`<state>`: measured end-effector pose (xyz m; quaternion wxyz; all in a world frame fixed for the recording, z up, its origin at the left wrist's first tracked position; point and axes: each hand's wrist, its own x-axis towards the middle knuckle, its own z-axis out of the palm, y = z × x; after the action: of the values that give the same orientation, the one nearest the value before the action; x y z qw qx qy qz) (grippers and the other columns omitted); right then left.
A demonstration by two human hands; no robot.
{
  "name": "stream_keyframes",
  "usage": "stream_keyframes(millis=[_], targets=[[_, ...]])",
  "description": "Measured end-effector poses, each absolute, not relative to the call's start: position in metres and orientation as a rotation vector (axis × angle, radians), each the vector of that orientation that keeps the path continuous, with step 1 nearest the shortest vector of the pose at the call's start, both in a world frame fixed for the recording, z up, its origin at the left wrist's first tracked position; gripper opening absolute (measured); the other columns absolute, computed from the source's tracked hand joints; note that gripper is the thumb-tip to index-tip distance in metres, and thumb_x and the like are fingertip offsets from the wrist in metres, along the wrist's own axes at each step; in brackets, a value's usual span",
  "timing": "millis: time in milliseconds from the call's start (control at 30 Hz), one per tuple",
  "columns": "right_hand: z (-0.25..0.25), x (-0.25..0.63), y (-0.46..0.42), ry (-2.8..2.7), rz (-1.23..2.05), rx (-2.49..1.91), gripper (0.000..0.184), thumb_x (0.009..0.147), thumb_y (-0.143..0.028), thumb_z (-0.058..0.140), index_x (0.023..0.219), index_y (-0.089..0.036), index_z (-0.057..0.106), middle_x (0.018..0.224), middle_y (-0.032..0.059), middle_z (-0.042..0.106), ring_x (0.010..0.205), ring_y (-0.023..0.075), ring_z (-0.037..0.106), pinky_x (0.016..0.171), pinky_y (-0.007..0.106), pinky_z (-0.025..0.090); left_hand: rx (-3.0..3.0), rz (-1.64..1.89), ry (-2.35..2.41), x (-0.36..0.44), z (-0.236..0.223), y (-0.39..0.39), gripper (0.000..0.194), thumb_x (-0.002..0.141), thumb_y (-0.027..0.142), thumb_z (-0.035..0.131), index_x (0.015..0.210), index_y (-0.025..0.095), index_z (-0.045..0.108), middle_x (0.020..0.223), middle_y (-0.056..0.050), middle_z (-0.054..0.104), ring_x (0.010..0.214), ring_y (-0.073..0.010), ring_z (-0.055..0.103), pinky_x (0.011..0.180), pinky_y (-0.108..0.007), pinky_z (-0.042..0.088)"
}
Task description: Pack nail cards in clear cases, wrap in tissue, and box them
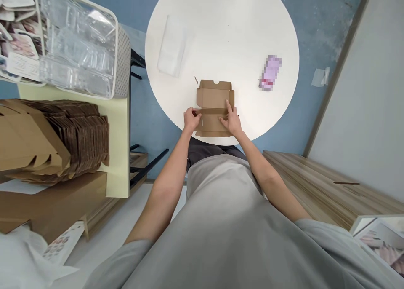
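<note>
A brown cardboard box, partly folded with its lid laid back, lies near the front edge of the round white table. My left hand pinches the box at its left side flap, close to the crease between lid and base. Over the right side of the base is my right hand, its fingers spread: the index finger reaches up onto the lid and the thumb points inward across the base. The right fingers touch the cardboard without closing round it.
On the round table lie a translucent white packet and a blurred purple item. At the left, a shelf holds a basket of clear plastic trays and stacked folded cardboard. A wooden cabinet stands right.
</note>
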<state>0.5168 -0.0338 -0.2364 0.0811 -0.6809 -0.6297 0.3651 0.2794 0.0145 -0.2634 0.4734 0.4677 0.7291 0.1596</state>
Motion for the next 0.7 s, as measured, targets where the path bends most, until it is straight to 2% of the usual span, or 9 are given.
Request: stream_keyframes(millis=[100, 233, 333, 367, 433, 533, 633, 700], targets=[[-0.233, 0.519, -0.044, -1.805, 1.116, -2.148, 0.112, 0.099, -0.062, 0.077, 0.187, -0.034, 0.014, 0.165, 0.022, 0.048, 0.124, 0.0422, 0.071, 0.105, 0.066, 0.066, 1.207, 0.395, 1.722, 0.275, -0.261, 0.013, 0.015, 0.088, 0.009, 0.07, 0.097, 0.02, 0.065, 0.109, -0.01, 0.075, 0.106, -0.0256, 0.073, 0.109, -0.045, 0.061], [-0.228, 0.524, -0.065, -1.927, 1.196, -2.035, 0.147, 0.078, -0.077, 0.096, 0.187, -0.03, 0.009, 0.171, 0.0259, 0.039, 0.149, 0.0514, 0.058, 0.114, 0.072, 0.06, 1.31, 0.427, 1.691, 0.27, -0.252, 0.0, 0.029, 0.086, 0.009, 0.07, 0.113, 0.019, 0.069, 0.126, -0.014, 0.071, 0.112, -0.0268, 0.073, 0.108, -0.044, 0.064], [-0.227, 0.53, -0.08, -2.063, 1.231, -1.923, 0.163, 0.064, -0.071, 0.106, 0.187, -0.025, 0.01, 0.18, 0.0302, 0.027, 0.159, 0.0548, 0.048, 0.126, 0.073, 0.051, 1.413, 0.467, 1.695, 0.262, -0.24, -0.02, 0.038, 0.091, 0.012, 0.068, 0.128, 0.019, 0.069, 0.137, -0.015, 0.067, 0.115, -0.0264, 0.073, 0.11, -0.043, 0.063], [-0.228, 0.531, -0.084, -2.105, 1.228, -1.91, 0.161, 0.065, -0.066, 0.108, 0.186, -0.023, 0.012, 0.182, 0.0318, 0.024, 0.161, 0.0557, 0.046, 0.128, 0.073, 0.048, 1.441, 0.471, 1.691, 0.259, -0.236, -0.028, 0.039, 0.093, 0.012, 0.066, 0.131, 0.02, 0.068, 0.139, -0.015, 0.066, 0.116, -0.0263, 0.073, 0.111, -0.043, 0.063], [-0.228, 0.533, -0.088, -2.16, 1.204, -1.912, 0.148, 0.074, -0.054, 0.105, 0.186, -0.02, 0.015, 0.183, 0.033, 0.023, 0.162, 0.0557, 0.045, 0.131, 0.072, 0.045, 1.472, 0.455, 1.686, 0.254, -0.228, -0.042, 0.042, 0.095, 0.014, 0.065, 0.136, 0.02, 0.068, 0.142, -0.016, 0.066, 0.12, -0.0273, 0.072, 0.113, -0.044, 0.061], [-0.229, 0.535, -0.085, -2.151, 1.168, -1.934, 0.125, 0.09, -0.039, 0.089, 0.187, -0.019, 0.013, 0.182, 0.0313, 0.029, 0.157, 0.0533, 0.052, 0.128, 0.07, 0.048, 1.487, 0.411, 1.677, 0.253, -0.22, -0.056, 0.047, 0.098, 0.023, 0.069, 0.145, 0.02, 0.065, 0.147, -0.018, 0.066, 0.135, -0.0329, 0.068, 0.122, -0.051, 0.056], [-0.23, 0.536, -0.078, -2.1, 1.165, -1.953, 0.12, 0.092, -0.034, 0.082, 0.188, -0.021, 0.01, 0.18, 0.0288, 0.035, 0.148, 0.0529, 0.059, 0.122, 0.071, 0.054, 1.509, 0.353, 1.625, 0.257, -0.214, -0.06, 0.073, 0.093, 0.033, 0.082, 0.159, 0.02, 0.057, 0.156, -0.021, 0.065, 0.153, -0.0404, 0.057, 0.133, -0.059, 0.045], [-0.231, 0.538, -0.073, -2.083, 1.175, -1.951, 0.121, 0.092, -0.035, 0.083, 0.188, -0.023, 0.01, 0.178, 0.0275, 0.037, 0.143, 0.053, 0.062, 0.118, 0.071, 0.057, 1.547, 0.328, 1.606, 0.26, -0.213, -0.059, 0.093, 0.084, 0.03, 0.09, 0.166, 0.018, 0.05, 0.165, -0.023, 0.059, 0.162, -0.0445, 0.048, 0.138, -0.063, 0.037]])
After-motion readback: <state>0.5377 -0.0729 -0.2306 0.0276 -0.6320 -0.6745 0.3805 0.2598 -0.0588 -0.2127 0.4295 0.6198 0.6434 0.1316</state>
